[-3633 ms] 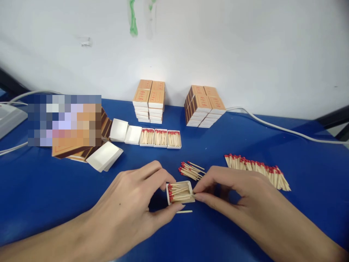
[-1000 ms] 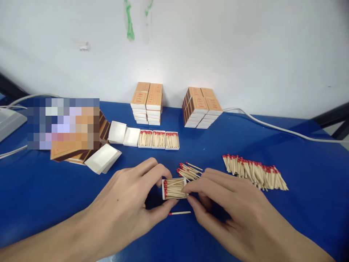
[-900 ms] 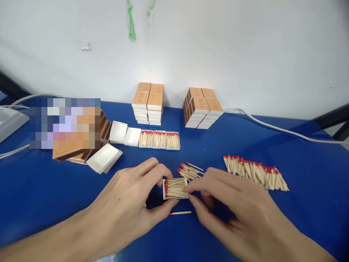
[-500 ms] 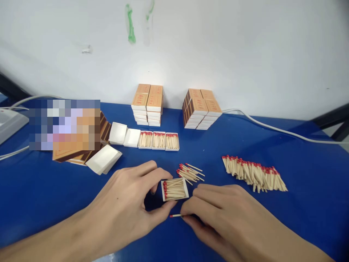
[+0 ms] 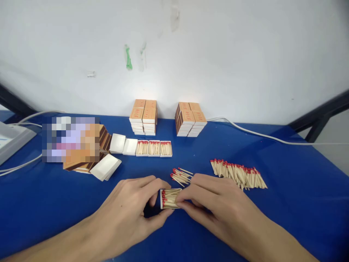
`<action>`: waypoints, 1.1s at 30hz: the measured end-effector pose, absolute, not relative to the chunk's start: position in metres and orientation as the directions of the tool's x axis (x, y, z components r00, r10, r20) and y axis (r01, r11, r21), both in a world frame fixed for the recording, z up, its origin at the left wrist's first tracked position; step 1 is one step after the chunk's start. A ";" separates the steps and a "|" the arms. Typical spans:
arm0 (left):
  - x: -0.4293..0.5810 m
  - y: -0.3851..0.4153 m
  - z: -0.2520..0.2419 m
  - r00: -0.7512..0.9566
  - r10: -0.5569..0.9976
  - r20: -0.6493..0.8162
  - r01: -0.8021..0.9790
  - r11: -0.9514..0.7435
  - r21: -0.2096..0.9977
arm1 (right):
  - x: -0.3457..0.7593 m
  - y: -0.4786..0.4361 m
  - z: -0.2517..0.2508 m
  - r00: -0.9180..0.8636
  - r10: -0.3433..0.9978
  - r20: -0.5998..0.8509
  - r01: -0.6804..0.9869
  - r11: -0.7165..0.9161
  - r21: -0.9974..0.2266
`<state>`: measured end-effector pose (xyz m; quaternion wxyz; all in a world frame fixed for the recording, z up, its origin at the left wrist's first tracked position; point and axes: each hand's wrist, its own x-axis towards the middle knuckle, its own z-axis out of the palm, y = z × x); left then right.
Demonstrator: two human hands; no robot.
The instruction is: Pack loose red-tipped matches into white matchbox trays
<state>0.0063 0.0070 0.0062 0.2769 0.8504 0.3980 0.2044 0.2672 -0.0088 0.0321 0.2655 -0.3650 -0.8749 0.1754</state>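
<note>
My left hand (image 5: 139, 207) grips a small white matchbox tray (image 5: 161, 199) between thumb and fingers, near the front of the blue table. Red-tipped matches (image 5: 169, 196) fill the tray, heads to the left. My right hand (image 5: 215, 203) is pinched over the tray's right end, its fingertips on a match that lies across the others; most of that match is hidden. A small loose pile of matches (image 5: 180, 176) lies just behind the tray, partly covered by my right fingers. Farther right lies a larger heap of matches (image 5: 240, 173).
Two stacks of closed matchboxes, a left stack (image 5: 143, 116) and a right stack (image 5: 190, 119), stand by the wall. Before them sit three filled trays (image 5: 154, 148) beside empty trays (image 5: 130, 146). Matchbox sleeves (image 5: 105, 138) lie left, partly blurred out. A white cable (image 5: 253, 134) runs along the back right.
My right hand has brought a single match from in front of the tray up into it. The left hand keeps its hold on the tray. The camera view has tilted up.
</note>
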 end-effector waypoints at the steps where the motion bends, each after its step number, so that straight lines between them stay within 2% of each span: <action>1: 0.006 0.006 0.007 0.603 0.789 0.122 0.563 -0.528 0.636 | 0.265 -0.008 0.028 -0.561 0.748 0.355 0.551 0.657 -0.515; 6: 0.006 0.002 0.009 0.606 0.789 0.099 0.564 -0.515 0.646 | 0.258 -0.005 0.015 -0.596 0.749 0.291 0.527 0.638 -0.562; 13: 0.006 0.003 0.010 0.606 0.794 0.049 0.583 -0.486 0.651 | 0.257 -0.004 0.022 -0.610 0.753 0.245 0.529 0.618 -0.582; 24: 0.003 0.003 0.007 0.610 0.790 0.055 0.563 -0.482 0.671 | 0.263 -0.001 0.035 -0.515 0.842 0.160 0.623 0.496 -0.605; 29: 0.003 0.005 0.007 0.615 0.786 0.064 0.560 -0.493 0.666 | 0.270 0.002 0.035 -0.310 0.938 0.156 0.773 0.344 -0.533; 33: 0.002 0.006 0.007 0.620 0.781 0.075 0.552 -0.503 0.665 | 0.270 0.004 0.026 -0.282 0.948 0.147 0.834 0.318 -0.451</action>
